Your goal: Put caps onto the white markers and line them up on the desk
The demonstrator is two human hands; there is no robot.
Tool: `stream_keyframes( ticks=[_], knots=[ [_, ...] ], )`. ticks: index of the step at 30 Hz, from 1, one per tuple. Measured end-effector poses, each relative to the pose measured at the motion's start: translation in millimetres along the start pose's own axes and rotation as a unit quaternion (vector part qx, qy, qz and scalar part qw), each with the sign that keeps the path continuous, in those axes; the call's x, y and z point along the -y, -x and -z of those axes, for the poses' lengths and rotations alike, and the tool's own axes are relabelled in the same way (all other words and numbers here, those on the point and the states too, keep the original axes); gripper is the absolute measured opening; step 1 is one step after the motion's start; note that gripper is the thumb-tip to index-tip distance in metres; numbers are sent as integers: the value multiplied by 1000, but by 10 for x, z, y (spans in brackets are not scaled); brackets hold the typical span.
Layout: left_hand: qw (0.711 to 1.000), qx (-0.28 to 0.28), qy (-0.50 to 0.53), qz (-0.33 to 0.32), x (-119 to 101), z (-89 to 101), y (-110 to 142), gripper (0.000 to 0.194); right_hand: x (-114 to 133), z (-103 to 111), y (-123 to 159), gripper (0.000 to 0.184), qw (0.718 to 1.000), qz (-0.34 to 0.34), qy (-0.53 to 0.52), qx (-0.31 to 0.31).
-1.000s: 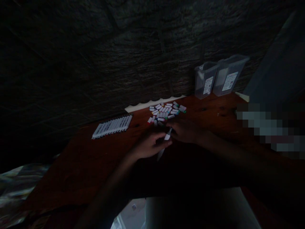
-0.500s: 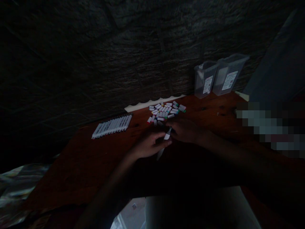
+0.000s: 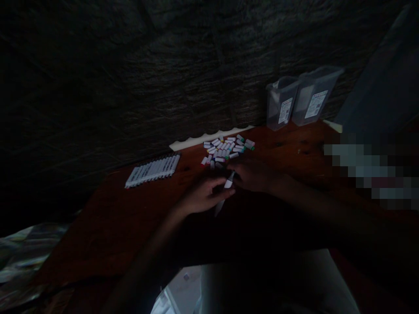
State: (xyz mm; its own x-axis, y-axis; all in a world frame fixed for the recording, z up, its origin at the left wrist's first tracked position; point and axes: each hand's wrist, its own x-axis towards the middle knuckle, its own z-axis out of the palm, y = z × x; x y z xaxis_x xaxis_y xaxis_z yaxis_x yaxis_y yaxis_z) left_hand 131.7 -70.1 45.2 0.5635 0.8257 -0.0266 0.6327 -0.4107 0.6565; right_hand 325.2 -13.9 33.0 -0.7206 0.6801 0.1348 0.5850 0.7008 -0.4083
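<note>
Marker (image 3: 225, 192) in both hands' grip, seemingly, beside caps (image 3: 227, 150).

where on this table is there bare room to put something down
Bare wood lies between the row of markers and the left hand, on the near left table, and right of the cap pile below the two clear bins. It is crowded where both hands, the right hand included, meet at the marker.
</note>
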Motion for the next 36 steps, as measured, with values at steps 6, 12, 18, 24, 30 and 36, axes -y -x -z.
stream_keyframes(
  ticks=[6,12,18,24,30,36],
  knots=[
    [1000,9,-3,-9,-41,-9,10,25,19,39,21,25,999,13,4,29],
    [999,35,21,15,-30,31,-4,27,-35,13,-19,28,999,25,20,22],
    [1000,-5,10,-7,60,-5,-47,25,-97,-27,-54,29,1000,17,1,9],
    [1000,-13,1,8,138,42,14,27,-120,-27,-58,27,1000,21,-15,8],
    [999,-22,9,28,223,123,57,29,-153,-38,-68,25,999,14,-35,-9],
    [999,-23,5,28,240,115,54,31,-135,-34,-79,30,999,3,-38,-7]
  ],
)
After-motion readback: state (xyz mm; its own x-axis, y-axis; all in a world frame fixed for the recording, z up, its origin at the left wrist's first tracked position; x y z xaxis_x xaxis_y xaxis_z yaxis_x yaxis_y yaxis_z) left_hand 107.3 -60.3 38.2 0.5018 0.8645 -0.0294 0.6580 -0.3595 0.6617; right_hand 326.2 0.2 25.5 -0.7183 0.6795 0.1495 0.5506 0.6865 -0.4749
